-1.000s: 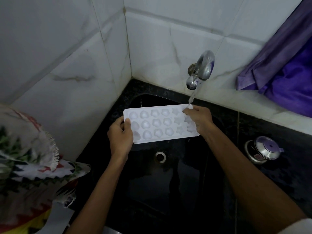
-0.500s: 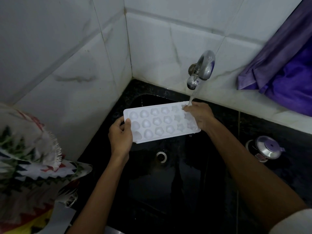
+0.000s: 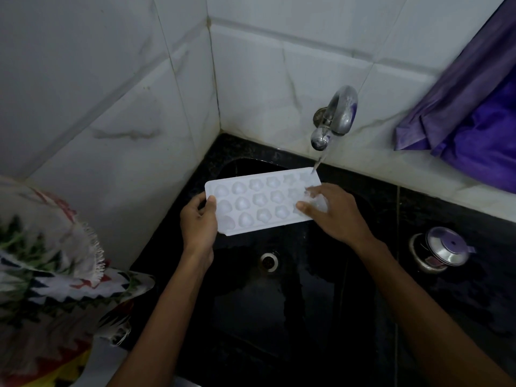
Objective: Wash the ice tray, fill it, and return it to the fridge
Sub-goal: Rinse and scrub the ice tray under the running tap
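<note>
A white ice tray [image 3: 259, 201] with shaped cavities is held flat over the black sink [image 3: 279, 317], below the metal tap [image 3: 335, 117]. A thin stream of water [image 3: 319, 160] runs from the tap onto the tray's far right corner. My left hand [image 3: 198, 223] grips the tray's left end, thumb on top. My right hand [image 3: 336, 215] lies on the tray's right end, fingers spread over the wet cavities there.
White marble tiles form the corner behind the sink. A steel lidded container [image 3: 441, 248] stands on the black counter at the right. Purple cloth [image 3: 474, 113] hangs at the upper right. A patterned fabric [image 3: 53, 275] lies at the left. The drain [image 3: 268, 261] sits below the tray.
My right hand has slid from the tray's far right corner down toward its near right edge. The tray has shifted slightly, with the stream now landing on its bare corner.
</note>
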Tool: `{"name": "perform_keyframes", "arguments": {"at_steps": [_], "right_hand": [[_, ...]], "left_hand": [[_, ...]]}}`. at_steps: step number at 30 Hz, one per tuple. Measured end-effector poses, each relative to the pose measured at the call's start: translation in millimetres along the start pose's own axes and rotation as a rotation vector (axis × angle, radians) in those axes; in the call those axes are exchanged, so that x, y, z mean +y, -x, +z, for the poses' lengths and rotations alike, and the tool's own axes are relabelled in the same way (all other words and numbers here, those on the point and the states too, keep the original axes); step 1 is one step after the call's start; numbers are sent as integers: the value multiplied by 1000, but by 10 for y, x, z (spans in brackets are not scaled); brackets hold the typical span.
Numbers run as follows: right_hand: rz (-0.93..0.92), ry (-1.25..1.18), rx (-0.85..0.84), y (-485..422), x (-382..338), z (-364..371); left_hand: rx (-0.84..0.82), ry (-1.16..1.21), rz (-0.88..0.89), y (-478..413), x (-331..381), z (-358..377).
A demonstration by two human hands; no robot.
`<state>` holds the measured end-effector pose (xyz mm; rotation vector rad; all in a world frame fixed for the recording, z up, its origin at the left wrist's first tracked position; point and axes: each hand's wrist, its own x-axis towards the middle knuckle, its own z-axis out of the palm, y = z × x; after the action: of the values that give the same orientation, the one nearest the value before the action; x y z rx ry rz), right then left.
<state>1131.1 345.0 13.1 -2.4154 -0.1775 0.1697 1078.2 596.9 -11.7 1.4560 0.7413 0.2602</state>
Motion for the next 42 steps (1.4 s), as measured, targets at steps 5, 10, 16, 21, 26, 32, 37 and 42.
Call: {"name": "perform_keyframes", "arguments": {"at_steps": [5,10,16,21,26,32,37,42], "right_hand": [[70,100,-105,33,-12,-15],[37,161,-62,13,-16,-64],[59,129,-51,15,12,-33],[53,123,-34,2,30,-42],[69,126,-15,23,0,0],[37,116,-13,51,-1,-4],[20,135,-12,-15,7,-53],[-19,160,-32,-78,-59,-50]], "left_hand": [[6,26,-11,40,-5,26],[-17,63,-16,66,5,25],[-145,140,-97,69,96,-50],[-234,227,-188,78,141,-99],[-254,256,-218,96,128,-85],[-253,268,-215,87,145,-138],[-246,276,-188,170,128,-129],[-200,287,-167,202,117,-145]]}}
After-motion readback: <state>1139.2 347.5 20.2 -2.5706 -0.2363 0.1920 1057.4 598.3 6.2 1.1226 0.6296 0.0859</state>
